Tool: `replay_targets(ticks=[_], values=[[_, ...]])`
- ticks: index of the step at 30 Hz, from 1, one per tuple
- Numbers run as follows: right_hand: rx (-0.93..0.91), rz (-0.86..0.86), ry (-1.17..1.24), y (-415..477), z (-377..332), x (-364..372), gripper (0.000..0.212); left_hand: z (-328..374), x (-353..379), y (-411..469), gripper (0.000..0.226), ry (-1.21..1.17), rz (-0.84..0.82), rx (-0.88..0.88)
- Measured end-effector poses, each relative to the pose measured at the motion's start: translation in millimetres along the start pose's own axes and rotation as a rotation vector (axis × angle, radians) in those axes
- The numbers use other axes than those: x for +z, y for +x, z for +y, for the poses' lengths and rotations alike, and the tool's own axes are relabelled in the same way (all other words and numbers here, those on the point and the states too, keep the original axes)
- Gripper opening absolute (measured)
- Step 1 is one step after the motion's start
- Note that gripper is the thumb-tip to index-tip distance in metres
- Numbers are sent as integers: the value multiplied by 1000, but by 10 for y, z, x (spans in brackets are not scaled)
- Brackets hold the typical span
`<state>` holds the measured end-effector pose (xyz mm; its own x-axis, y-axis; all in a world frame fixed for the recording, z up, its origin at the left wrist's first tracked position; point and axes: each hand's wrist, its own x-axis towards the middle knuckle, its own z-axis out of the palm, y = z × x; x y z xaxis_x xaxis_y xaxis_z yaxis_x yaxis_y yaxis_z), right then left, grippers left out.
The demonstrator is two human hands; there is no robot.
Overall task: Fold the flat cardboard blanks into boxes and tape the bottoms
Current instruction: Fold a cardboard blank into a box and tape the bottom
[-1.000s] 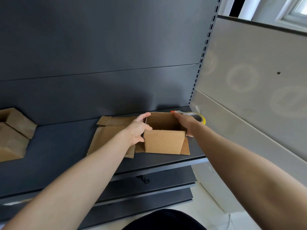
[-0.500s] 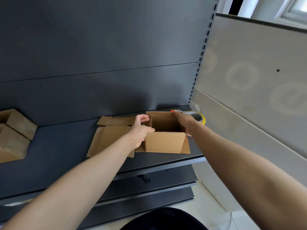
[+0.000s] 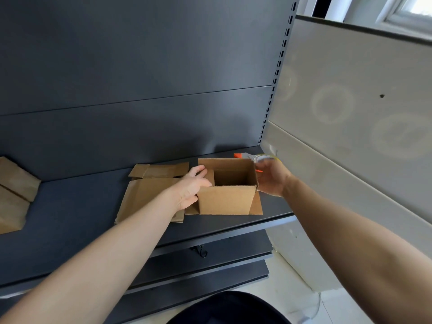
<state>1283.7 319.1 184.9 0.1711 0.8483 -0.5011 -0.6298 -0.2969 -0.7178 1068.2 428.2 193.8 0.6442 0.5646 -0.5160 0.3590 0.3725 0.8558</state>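
One open box stands upright on the dark shelf, near the middle of the view, with its mouth turned up; one small flap sticks out flat at its 3 o'clock bottom corner, and one more at 9 o'clock.

The left hand is at 9 o'clock of the box; its thumb is hooked over the near left corner of the rim and its fingers lie rather straight along the left wall, so it holds this wall.

The right hand is at 3 o'clock of the box, blurred; its fingers are spread and loose and it holds nothing; I cannot tell if it touches the right wall or is just beside it.

Two flat blanks lie at 9 o'clock of the box; the near blank is partly under the left forearm, and the far blank lies behind it, touching it; if more sheets lie below I cannot tell.

One tape dispenser, with an orange part and a yellow roll, lies at 1 o'clock of the box, partly hidden by the right hand.

Two folded boxes stand far at 9 o'clock, cut by the edge of the view, one against the other.

Two lower shelves are seen at 6 o'clock.
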Motion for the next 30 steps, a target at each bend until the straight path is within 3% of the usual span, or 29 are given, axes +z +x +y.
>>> replay_targets(ticks=[4, 7, 10, 13, 20, 26, 30], values=[[-21, 7, -41, -30, 87, -87, 27, 7, -4, 7, 75, 17, -22, 0], [-20, 31, -86, -57, 99, -53, 26, 10, 4, -1, 77, 41, -45, -1], [66, 79, -317, 36, 98, 38, 25, 25, 4, -4, 79, 60, -73, -10], [112, 156, -515, 156, 124, 106, 43, 33, -1, -10, 79, 59, -80, -15], [38, 113, -344, 124, 154, 118, 36, 34, -34, -24, 84, 88, -100, -28], [43, 139, -148, 13, 85, 145, 19, -53, 50, 11, 77, 171, 99, 64], [113, 149, -210, 26, -12, 197, 49, -112, 117, 53, 79, 247, 207, 128]])
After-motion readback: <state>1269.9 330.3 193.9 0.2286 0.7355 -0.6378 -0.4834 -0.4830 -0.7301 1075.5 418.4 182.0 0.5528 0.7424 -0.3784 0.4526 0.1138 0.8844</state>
